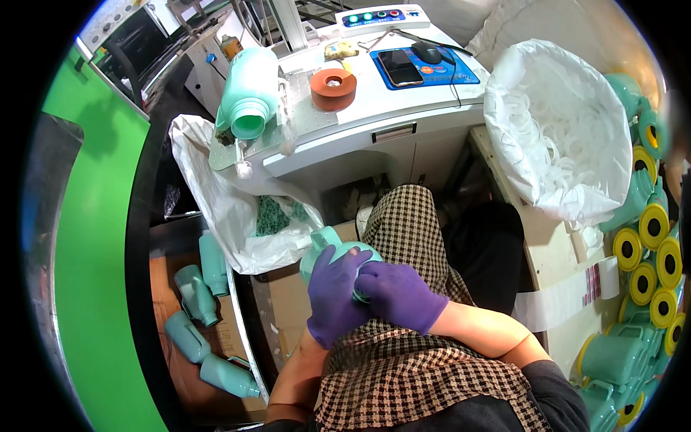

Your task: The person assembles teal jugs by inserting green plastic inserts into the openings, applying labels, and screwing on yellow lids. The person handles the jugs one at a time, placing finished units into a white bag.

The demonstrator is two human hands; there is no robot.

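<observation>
A mint-green plastic jug (309, 261) rests above my lap, its handle side pointing away from me. My left hand (337, 297), in a purple glove, is wrapped over the jug's body from the left. My right hand (404, 294), gloved alike, is closed at the jug's near right end, its fingertips pressed by the rim. A pale edge shows under the fingers; whether the right hand also pinches a small ring there is hidden. Beneath the hands lies my checked apron (399, 223).
Another green jug (252, 86) lies on the white machine table (306, 155), near a brown tape roll (333, 89) and a phone (401, 68). A white bag (504, 144) of translucent rings stands right, beside stacked yellow-ended jugs (653, 227). Several jugs (193, 291) lie in a carton at left.
</observation>
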